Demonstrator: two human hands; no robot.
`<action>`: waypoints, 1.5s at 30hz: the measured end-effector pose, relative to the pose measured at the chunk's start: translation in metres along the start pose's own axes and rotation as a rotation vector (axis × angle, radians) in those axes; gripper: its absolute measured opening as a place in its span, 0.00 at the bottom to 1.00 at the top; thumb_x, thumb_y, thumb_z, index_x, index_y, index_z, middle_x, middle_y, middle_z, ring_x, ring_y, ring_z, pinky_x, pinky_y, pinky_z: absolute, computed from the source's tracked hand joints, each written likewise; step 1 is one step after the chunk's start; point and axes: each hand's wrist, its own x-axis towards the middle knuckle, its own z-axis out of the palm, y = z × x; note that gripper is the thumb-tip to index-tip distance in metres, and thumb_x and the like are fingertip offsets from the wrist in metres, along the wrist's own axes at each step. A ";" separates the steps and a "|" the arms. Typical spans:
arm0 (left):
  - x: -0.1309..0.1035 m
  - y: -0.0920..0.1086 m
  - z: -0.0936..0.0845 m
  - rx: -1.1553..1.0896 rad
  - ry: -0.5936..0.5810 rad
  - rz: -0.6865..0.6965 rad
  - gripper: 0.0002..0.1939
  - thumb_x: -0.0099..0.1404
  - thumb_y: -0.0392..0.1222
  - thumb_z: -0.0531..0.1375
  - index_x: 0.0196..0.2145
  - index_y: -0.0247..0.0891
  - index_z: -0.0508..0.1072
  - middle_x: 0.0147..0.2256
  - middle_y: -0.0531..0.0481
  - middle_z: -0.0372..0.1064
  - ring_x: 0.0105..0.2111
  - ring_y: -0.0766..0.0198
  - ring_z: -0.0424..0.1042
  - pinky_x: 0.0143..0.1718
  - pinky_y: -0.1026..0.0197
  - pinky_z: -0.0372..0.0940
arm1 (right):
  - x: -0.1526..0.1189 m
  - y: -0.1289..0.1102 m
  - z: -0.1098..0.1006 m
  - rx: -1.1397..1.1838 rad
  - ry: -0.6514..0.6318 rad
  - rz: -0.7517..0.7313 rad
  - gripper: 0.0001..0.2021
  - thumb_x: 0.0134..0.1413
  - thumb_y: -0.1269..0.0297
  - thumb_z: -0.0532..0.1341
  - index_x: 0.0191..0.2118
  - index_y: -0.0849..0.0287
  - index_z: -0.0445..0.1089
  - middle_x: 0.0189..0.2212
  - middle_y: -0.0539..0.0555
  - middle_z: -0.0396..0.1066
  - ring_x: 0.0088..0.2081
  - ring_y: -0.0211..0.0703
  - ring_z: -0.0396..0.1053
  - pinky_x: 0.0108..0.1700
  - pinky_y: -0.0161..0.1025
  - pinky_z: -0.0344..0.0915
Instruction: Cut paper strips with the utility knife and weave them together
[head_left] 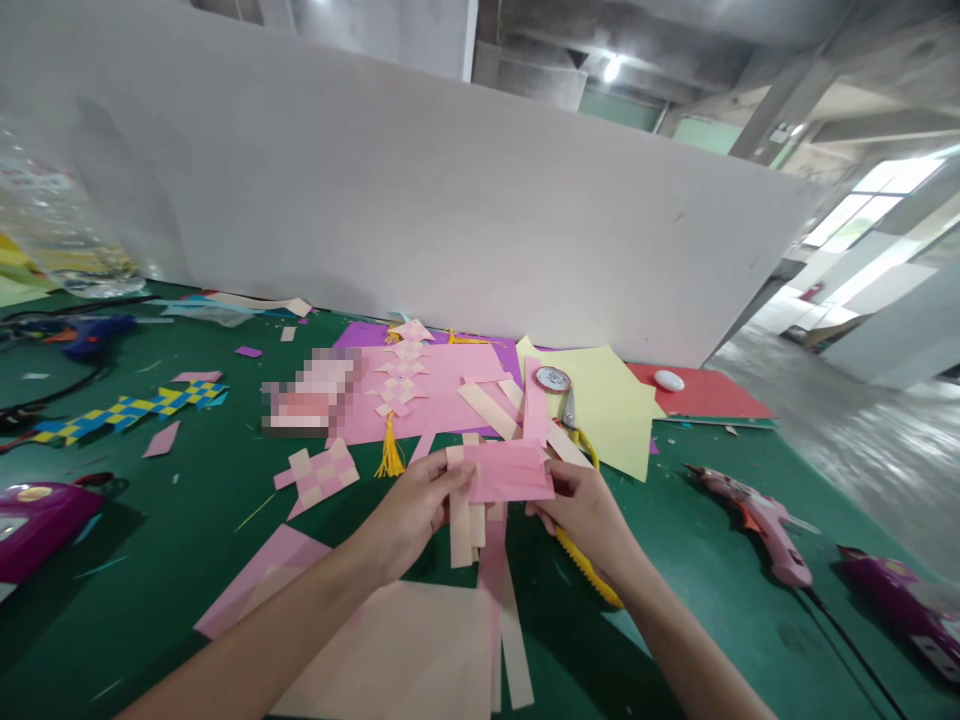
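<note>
Pink paper strips [510, 471] lie side by side across cream strips [460, 535] that hang below them. My left hand [424, 495] pinches the left end of this bundle, thumb on top. At the right end, my right hand [577, 500] grips the pink strips; some of its fingers are hidden beneath. More long pink and cream strips [514, 620] trail below my hands over a large cream sheet [397, 640]. Left of my hands rests a woven pink-and-cream paper piece [322, 475]. Beyond it, a chain of woven pieces [401, 370] with a yellow tassel [390, 450] lies on pink paper.
Yellow-handled scissors [571, 410] and a round tin [553, 379] lie behind my right hand, near a yellow sheet [619, 400]. A pink glue gun [757, 520] is at right, a blue one [94, 332] at left. A white board [450, 200] stands behind the green table [172, 560].
</note>
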 end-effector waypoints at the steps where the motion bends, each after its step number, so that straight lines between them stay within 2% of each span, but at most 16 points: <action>1: 0.000 0.000 0.000 0.001 0.007 -0.003 0.10 0.62 0.44 0.60 0.38 0.36 0.72 0.36 0.47 0.69 0.39 0.60 0.69 0.39 0.60 0.66 | 0.000 0.000 0.000 -0.001 0.003 0.005 0.05 0.41 0.73 0.55 0.23 0.61 0.67 0.18 0.48 0.68 0.15 0.30 0.56 0.19 0.30 0.50; 4: 0.001 -0.001 -0.001 -0.015 0.033 0.017 0.10 0.61 0.44 0.61 0.39 0.37 0.72 0.35 0.49 0.68 0.37 0.62 0.68 0.38 0.61 0.66 | 0.001 -0.001 0.000 0.078 -0.005 0.037 0.07 0.49 0.66 0.55 0.23 0.60 0.64 0.19 0.49 0.69 0.14 0.30 0.58 0.17 0.30 0.47; 6: 0.003 -0.002 -0.003 -0.031 0.066 0.049 0.11 0.60 0.46 0.62 0.38 0.38 0.72 0.33 0.51 0.67 0.35 0.63 0.68 0.35 0.63 0.66 | 0.001 -0.002 0.001 0.123 -0.064 0.091 0.10 0.53 0.61 0.53 0.25 0.60 0.63 0.18 0.49 0.68 0.13 0.31 0.59 0.16 0.29 0.45; 9: 0.004 -0.004 -0.004 -0.059 0.106 0.116 0.11 0.58 0.47 0.63 0.35 0.37 0.72 0.29 0.53 0.63 0.31 0.67 0.65 0.32 0.66 0.64 | -0.002 -0.004 0.003 0.052 -0.260 0.135 0.11 0.54 0.60 0.53 0.28 0.61 0.66 0.18 0.49 0.68 0.13 0.30 0.59 0.16 0.29 0.47; 12: 0.004 -0.006 -0.002 -0.082 0.111 0.171 0.10 0.59 0.46 0.62 0.32 0.36 0.70 0.27 0.55 0.60 0.28 0.69 0.63 0.30 0.68 0.62 | -0.008 -0.006 0.012 -0.005 -0.428 0.106 0.13 0.55 0.59 0.54 0.26 0.61 0.67 0.20 0.49 0.69 0.14 0.29 0.59 0.18 0.29 0.51; 14: 0.003 -0.009 0.000 -0.078 0.099 0.174 0.10 0.60 0.46 0.61 0.31 0.36 0.68 0.25 0.56 0.59 0.26 0.70 0.61 0.27 0.69 0.60 | -0.012 -0.007 0.019 -0.041 -0.414 0.069 0.15 0.56 0.57 0.54 0.25 0.61 0.67 0.20 0.48 0.67 0.15 0.30 0.58 0.19 0.29 0.51; 18: 0.003 -0.015 0.003 -0.061 0.025 0.144 0.12 0.62 0.48 0.58 0.30 0.36 0.66 0.23 0.56 0.56 0.24 0.69 0.61 0.27 0.66 0.60 | -0.015 -0.009 0.030 -0.203 -0.235 -0.048 0.14 0.56 0.61 0.54 0.22 0.60 0.65 0.17 0.45 0.61 0.19 0.31 0.56 0.21 0.29 0.49; 20: 0.003 -0.016 0.002 -0.052 0.026 0.146 0.12 0.62 0.48 0.58 0.31 0.36 0.66 0.24 0.55 0.58 0.26 0.68 0.62 0.28 0.66 0.60 | -0.015 -0.008 0.032 -0.254 -0.198 -0.073 0.16 0.58 0.61 0.53 0.21 0.59 0.64 0.15 0.45 0.59 0.19 0.31 0.56 0.22 0.30 0.49; 25: 0.004 -0.014 0.000 -0.091 0.063 0.172 0.11 0.61 0.48 0.60 0.31 0.36 0.67 0.28 0.53 0.61 0.29 0.67 0.63 0.30 0.66 0.61 | -0.014 -0.007 0.029 -0.282 -0.192 -0.073 0.17 0.60 0.61 0.50 0.20 0.59 0.59 0.13 0.44 0.56 0.18 0.32 0.55 0.22 0.31 0.48; 31: 0.002 -0.010 0.003 -0.146 0.092 0.165 0.11 0.59 0.45 0.62 0.32 0.35 0.69 0.26 0.55 0.59 0.27 0.69 0.62 0.30 0.67 0.61 | -0.016 -0.007 0.028 -0.295 -0.212 -0.101 0.16 0.60 0.62 0.51 0.21 0.58 0.61 0.14 0.45 0.59 0.18 0.33 0.56 0.22 0.31 0.48; 38: 0.001 -0.010 0.003 -0.206 0.082 0.149 0.11 0.58 0.46 0.63 0.28 0.36 0.68 0.23 0.58 0.58 0.23 0.71 0.60 0.26 0.68 0.59 | -0.018 -0.011 0.028 -0.270 -0.247 -0.074 0.15 0.58 0.62 0.53 0.21 0.58 0.63 0.14 0.45 0.59 0.18 0.33 0.57 0.22 0.31 0.49; 45: -0.001 -0.006 0.005 -0.233 0.055 0.153 0.09 0.59 0.44 0.62 0.29 0.35 0.69 0.24 0.56 0.64 0.24 0.70 0.65 0.26 0.69 0.62 | -0.018 -0.012 0.028 -0.254 -0.264 -0.071 0.16 0.57 0.60 0.54 0.20 0.58 0.61 0.14 0.44 0.58 0.19 0.32 0.55 0.21 0.31 0.47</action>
